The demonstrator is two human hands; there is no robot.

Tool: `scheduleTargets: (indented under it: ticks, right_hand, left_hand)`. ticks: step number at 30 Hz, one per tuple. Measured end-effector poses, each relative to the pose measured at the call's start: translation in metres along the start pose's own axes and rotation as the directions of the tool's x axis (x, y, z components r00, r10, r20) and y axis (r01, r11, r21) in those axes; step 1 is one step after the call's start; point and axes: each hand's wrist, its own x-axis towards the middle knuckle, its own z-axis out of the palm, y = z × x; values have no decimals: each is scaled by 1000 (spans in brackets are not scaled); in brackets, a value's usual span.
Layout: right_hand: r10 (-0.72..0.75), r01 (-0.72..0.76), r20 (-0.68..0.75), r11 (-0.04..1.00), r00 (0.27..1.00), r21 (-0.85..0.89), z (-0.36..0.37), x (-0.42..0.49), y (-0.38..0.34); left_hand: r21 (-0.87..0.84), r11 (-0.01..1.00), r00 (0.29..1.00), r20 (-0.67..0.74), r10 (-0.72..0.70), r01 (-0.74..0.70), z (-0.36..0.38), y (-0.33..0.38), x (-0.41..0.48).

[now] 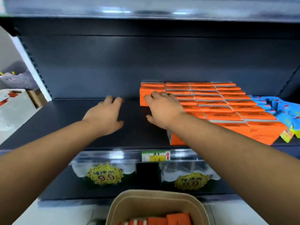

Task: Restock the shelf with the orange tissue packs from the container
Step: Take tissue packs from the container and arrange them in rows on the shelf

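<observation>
**Q:** What is laid out on the shelf?

**A:** A dark shelf (78, 127) is seen from above and in front. Orange tissue packs (219, 104) are set in tidy rows on its right half. Blue packets (279, 108) are piled just beside them at the far right.

**Q:** How are the hands placed?

**A:** Both bare arms are stretched forward over the shelf. The left hand (103, 117) is held palm down, left of the packs, with the fingers loosely spread. Nothing is held in it, and whether the board is touched cannot be told. The right hand (162, 111) is laid on the back left corner of the orange block. Its fingers are almost straight across one pack and its thumb is spread away toward the front. The pack is touched, not clasped.

**Q:** Where is the container?

**A:** A tan container (116, 207) is seen at the bottom edge, below the shelf, with more of the same packs inside. A price tag (155, 156) is fixed to the shelf's front edge. Wrapped bottled water (103, 172) is stored on the lower shelf (65, 189).
</observation>
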Motion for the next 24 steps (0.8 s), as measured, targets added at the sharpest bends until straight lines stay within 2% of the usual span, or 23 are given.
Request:
scheduleTargets:
  ticks: [6, 12, 24]
  right_hand:
    - [-32, 32, 5, 999, 999, 43, 0, -78, -41]
    - [-29, 16, 109, 993, 994, 116, 26, -148, -71]
    - [5, -65, 339, 984, 941, 165, 111, -225, -93]
  left_hand:
    - [-41, 998, 998, 53, 45, -43, 18, 18, -98]
    - [-77, 997, 991, 130, 21, -11, 54, 34, -168]
    - [-101, 990, 915, 401, -49, 97, 161, 67, -223]
